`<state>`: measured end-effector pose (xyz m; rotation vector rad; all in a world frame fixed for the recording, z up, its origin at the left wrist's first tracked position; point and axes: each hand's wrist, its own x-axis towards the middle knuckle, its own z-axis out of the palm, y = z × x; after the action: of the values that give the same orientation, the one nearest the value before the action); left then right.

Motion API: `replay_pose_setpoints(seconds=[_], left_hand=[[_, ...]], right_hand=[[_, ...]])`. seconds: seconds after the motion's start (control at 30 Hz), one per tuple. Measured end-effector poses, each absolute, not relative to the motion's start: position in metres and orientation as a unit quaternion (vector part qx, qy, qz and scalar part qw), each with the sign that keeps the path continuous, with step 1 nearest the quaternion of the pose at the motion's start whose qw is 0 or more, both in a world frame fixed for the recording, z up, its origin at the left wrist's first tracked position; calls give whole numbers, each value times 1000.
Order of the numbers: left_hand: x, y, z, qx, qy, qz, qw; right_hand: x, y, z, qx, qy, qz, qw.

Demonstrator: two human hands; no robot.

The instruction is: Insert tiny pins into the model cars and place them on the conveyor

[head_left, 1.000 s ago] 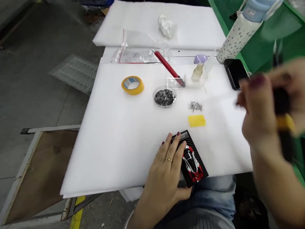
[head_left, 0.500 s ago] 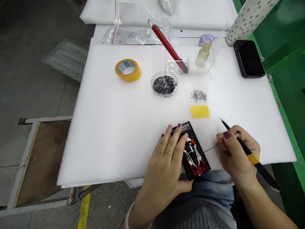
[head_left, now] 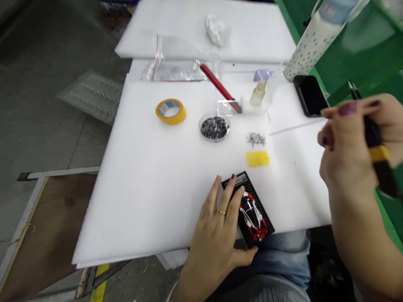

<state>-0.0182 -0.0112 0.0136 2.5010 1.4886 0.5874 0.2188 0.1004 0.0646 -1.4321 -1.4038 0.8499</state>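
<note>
Near the front edge of the white foam sheet, a red, white and black toy model car (head_left: 254,218) sits on a black display base (head_left: 262,209). My left hand (head_left: 217,218) lies over the base's left side, fingers on top and thumb at its near edge, gripping it. Raised over the right side, my right hand (head_left: 349,147) is closed round black-and-yellow tweezers (head_left: 379,153) and a thin rod (head_left: 296,126) that points left. This hand is blurred, well apart from the car. Yellow tape pieces (head_left: 257,159) and a small pile of short black fibres (head_left: 256,139) lie beyond the car.
A clear dish (head_left: 214,128) of black fibres, a tape roll (head_left: 171,112), a red pen-shaped tool (head_left: 218,86) and a small glass bottle (head_left: 258,93) on a clear box stand farther back. At right are a phone (head_left: 311,95) and a dotted bottle (head_left: 310,46).
My right hand has moved up and right, away from the car, still with the tweezers and rod. My left hand stays on the base. The view has tilted upward.
</note>
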Motion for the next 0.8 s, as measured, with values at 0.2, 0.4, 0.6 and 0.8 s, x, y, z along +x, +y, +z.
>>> replay_pose_setpoints(seconds=[0.2, 0.4, 0.6, 0.8], left_hand=[[-17, -12, 11, 840, 500, 204, 58], [-20, -15, 8, 845, 497, 194, 47], [-19, -12, 7, 846, 485, 219, 42], [-21, -12, 5, 850, 479, 214, 43]], right_hand=[[195, 176, 97, -565, -658, 167, 468], [185, 214, 90, -564, -706, 66, 424], [245, 135, 77, -530, -665, 212, 482], [274, 81, 36, -598, -557, 364, 446]])
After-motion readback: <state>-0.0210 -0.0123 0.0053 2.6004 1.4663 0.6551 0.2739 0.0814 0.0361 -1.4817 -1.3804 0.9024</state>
